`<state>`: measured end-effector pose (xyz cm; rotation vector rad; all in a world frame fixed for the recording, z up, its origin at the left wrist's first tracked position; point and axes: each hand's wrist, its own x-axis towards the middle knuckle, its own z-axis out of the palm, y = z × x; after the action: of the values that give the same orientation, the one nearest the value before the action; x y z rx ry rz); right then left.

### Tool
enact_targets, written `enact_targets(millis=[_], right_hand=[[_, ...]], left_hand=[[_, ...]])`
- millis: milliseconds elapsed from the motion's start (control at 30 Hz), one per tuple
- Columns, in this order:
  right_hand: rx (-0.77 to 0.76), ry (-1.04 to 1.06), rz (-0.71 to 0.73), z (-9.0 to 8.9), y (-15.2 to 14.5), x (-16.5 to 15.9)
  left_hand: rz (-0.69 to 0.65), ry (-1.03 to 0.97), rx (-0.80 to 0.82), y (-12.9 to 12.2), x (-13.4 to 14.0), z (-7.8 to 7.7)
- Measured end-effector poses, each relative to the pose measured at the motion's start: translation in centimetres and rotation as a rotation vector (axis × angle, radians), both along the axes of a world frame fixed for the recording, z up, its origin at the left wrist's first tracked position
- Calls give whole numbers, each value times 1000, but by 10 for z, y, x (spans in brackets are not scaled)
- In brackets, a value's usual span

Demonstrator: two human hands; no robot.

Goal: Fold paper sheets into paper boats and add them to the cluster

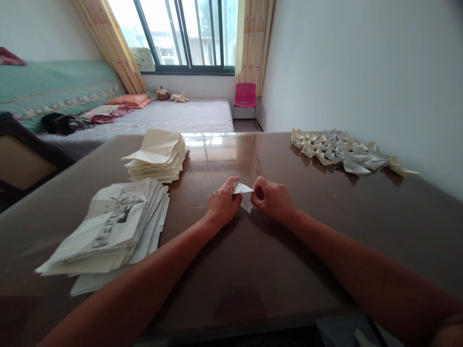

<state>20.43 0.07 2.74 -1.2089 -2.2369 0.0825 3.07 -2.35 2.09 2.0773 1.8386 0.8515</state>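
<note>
- A small folded paper (245, 193) is pinched between the left hand (221, 205) and right hand (274, 200), just above the table (253, 270).
- A fold seems under way; crisp creasing is called for next.
- Paper stacks (119, 226) lie left, folded pieces (340, 152) far right.

printed sheets stack (115, 231) | cream sheets stack (159, 156) | folded pieces pile (340, 152) | pink chair (245, 95)

I cannot read any text clearly. The top sheet of the newspaper stack (112, 231) at the lower left of the frame carries a big black headline, but its letters are too blurred and tilted for me to read.
</note>
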Motion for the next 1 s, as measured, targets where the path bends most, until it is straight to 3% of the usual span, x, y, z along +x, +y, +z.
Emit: enact_targets(millis=[200, 367, 700, 1000], right_hand=[[-134, -70, -39, -1, 1, 0], [-221, -48, -36, -8, 7, -6], [-183, -45, -31, -17, 27, 10], [-201, -43, 4, -17, 25, 10]], left_hand=[[25, 134, -16, -3, 0, -3], [-39, 194, 14, -8, 6, -3], [-1, 158, -24, 4, -13, -5], [-115, 135, 74, 0, -2, -2]])
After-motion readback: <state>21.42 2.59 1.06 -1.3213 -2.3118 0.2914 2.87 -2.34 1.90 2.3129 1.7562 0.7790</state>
